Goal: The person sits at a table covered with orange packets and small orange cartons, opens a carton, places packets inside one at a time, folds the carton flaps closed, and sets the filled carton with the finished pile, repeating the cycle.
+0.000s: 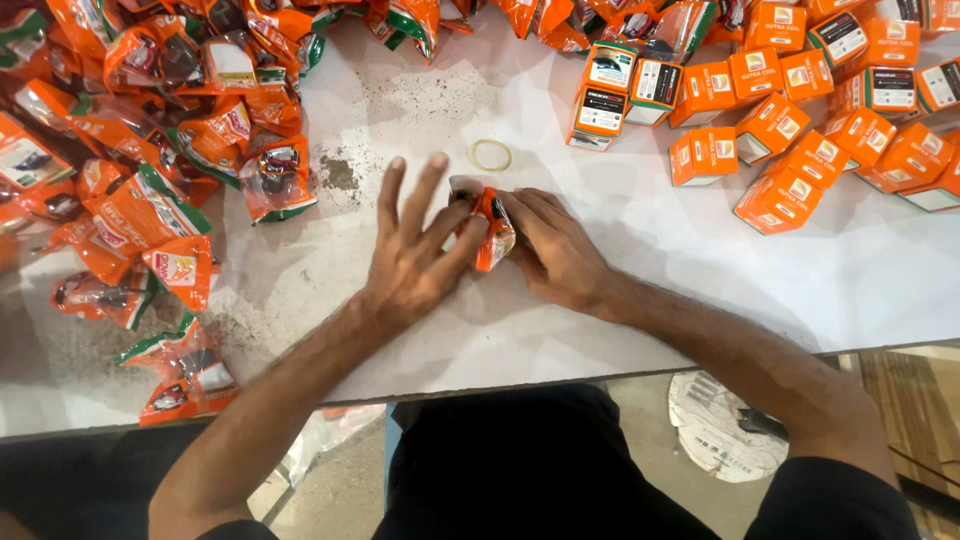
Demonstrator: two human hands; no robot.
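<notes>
A small orange plastic pouch (494, 232) is pressed between both hands at the middle of the white table (700, 270). My left hand (415, 250) holds its left side with the thumb, the other fingers spread and pointing away. My right hand (552, 243) grips the pouch's right side with curled fingers. A pale rubber band (490, 155) lies flat on the table just beyond the hands.
A heap of orange pouches (150, 130) fills the left of the table. Several small orange boxes (790, 120) are scattered at the right and back. Dark crumbs (338, 172) speckle the surface left of the hands. The table's near edge (500, 385) runs below my wrists.
</notes>
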